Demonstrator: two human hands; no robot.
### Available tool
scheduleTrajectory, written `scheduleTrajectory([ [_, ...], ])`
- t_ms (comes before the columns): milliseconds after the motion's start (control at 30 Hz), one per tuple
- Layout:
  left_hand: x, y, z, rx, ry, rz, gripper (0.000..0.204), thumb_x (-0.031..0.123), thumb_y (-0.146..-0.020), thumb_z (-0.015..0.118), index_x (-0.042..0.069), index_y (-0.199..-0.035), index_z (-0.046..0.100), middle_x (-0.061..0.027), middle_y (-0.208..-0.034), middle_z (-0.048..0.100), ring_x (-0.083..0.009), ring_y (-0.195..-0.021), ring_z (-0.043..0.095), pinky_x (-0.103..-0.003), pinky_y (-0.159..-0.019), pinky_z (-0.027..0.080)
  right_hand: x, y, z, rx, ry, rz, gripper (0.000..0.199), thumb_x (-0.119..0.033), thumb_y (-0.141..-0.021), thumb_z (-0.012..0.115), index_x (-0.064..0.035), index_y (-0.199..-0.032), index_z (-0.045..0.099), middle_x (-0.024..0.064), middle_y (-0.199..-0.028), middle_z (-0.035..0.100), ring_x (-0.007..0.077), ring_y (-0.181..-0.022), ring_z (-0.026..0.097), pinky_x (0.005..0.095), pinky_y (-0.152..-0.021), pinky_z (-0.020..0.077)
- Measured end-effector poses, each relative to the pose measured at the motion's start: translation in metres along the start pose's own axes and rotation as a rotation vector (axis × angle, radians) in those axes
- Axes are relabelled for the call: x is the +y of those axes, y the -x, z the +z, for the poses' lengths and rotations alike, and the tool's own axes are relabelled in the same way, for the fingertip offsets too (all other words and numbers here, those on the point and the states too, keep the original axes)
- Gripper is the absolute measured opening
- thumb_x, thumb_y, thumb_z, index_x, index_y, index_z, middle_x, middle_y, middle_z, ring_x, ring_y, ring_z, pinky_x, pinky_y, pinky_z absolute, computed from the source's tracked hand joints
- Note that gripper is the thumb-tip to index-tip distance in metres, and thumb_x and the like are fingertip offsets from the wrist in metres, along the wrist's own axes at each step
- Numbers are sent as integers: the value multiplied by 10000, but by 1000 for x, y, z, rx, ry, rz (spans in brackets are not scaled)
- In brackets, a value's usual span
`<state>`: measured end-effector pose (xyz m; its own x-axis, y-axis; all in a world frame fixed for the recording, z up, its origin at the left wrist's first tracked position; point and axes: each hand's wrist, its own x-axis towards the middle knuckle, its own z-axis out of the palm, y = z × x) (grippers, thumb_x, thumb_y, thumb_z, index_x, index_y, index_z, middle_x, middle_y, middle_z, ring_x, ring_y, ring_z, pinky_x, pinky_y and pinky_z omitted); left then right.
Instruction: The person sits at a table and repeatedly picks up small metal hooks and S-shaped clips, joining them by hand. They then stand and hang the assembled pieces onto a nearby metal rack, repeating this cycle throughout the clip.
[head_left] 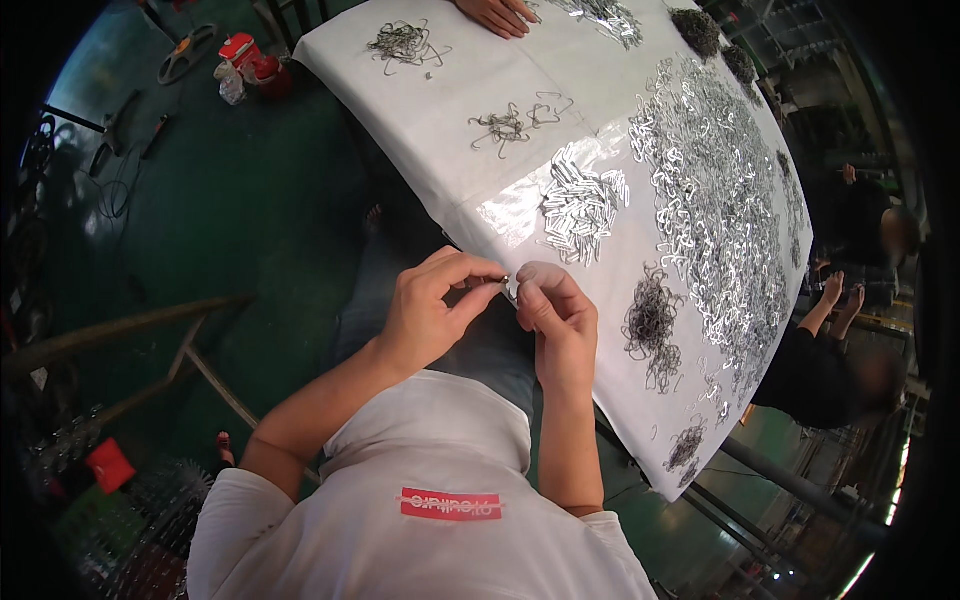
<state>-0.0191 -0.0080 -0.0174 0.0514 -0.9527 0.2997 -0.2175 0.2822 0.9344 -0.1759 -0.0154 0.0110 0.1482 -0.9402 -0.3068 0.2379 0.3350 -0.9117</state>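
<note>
Both hands meet in front of my body at the table's near edge. Thumb and fingers of my left hand (430, 303) are pinched on a small metal piece, with a dark end showing at the fingertips. My right hand (562, 322) pinches the same spot from the other side, where a small shiny metal piece (513, 288) shows between the two hands. Fingers hide most of it, so its exact shape cannot be told. Just beyond lies a pile of shiny elongated metal clips (583, 208). Dark bent wire hooks (503, 126) lie farther off.
The white-covered table (455, 75) carries a broad spread of shiny metal pieces (715, 200) and a tangled pile of dark wire pieces (650, 318). Another person's hand (497, 15) rests at the far edge. Other people (835, 375) are at the right. A red jug (268, 75) stands at the left.
</note>
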Motion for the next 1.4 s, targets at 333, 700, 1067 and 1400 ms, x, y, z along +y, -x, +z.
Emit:
scheduleTrajectory([
  [333,6,7,14,6,-20,51,268,-38,-734,693,43,-988,666,-66,-822,652,-181,-732,611,-282,-594,495,27,3,3,109,-13,-310,63,-16,-863,603,-28,-914,568,46,-1055,476,117,-950,476,244,-830,393],
  [700,-72,-54,67,-192,-305,333,169,58,-747,687,51,-915,684,-46,-841,645,-213,-821,575,-328,-722,452,40,27,-10,215,183,-543,88,-17,-830,636,-14,-888,570,87,-1024,452,154,-906,475,252,-772,420],
  [1067,-77,-77,84,-319,-702,514,123,93,-765,648,49,-880,646,-16,-834,619,-182,-805,557,-323,-704,408,40,31,-19,271,282,-535,61,-1,-831,621,-12,-871,576,90,-1002,481,111,-765,497,226,-659,425],
  [1400,7,-29,22,-216,272,-460,164,96,-782,706,-3,-911,688,-24,-752,675,-30,-650,534,-208,-589,436,42,13,-11,287,376,-572,95,-62,-820,660,-25,-867,586,91,-986,498,185,-899,507,279,-757,436],
])
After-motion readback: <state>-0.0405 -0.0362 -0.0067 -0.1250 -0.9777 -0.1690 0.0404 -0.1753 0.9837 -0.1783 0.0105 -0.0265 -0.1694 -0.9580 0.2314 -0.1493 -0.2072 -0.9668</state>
